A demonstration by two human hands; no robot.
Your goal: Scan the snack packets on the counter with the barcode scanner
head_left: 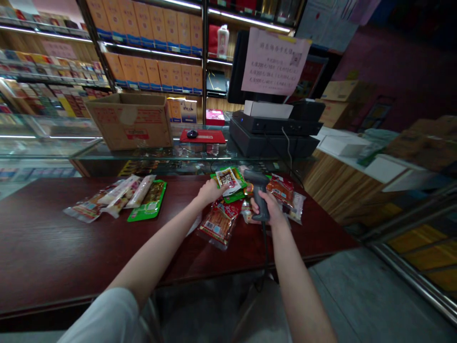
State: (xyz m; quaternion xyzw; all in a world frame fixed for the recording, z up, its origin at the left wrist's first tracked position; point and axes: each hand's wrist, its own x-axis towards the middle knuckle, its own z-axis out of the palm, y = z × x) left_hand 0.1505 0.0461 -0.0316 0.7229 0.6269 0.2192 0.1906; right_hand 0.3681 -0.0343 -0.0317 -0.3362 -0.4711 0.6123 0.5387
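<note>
Lit shelves [153, 56] of boxed goods line the back of a shop, behind a glass display case [193, 164] bearing a cardboard box [132, 126], a red mouse pad [214, 137] and a monitor [238, 71] with a paper sign [274, 64] on it. In front stands a dark red, glossy counter [39, 238]. On its right part, the right hand [270, 209] is closed around the handle of a scanner [257, 188]. The left hand [210, 192] touches a small white-edged packet [227, 179] lying over green packs; whether it grips, I cannot tell. Red snack packs [218, 223] lie between the forearms, short of the near edge. Bare wood runs from there to the clear sleeves [124, 193] and green tray pack [150, 202] further left, and on toward the left edge. The scanner's cord [264, 245] drops over the near edge.
</note>
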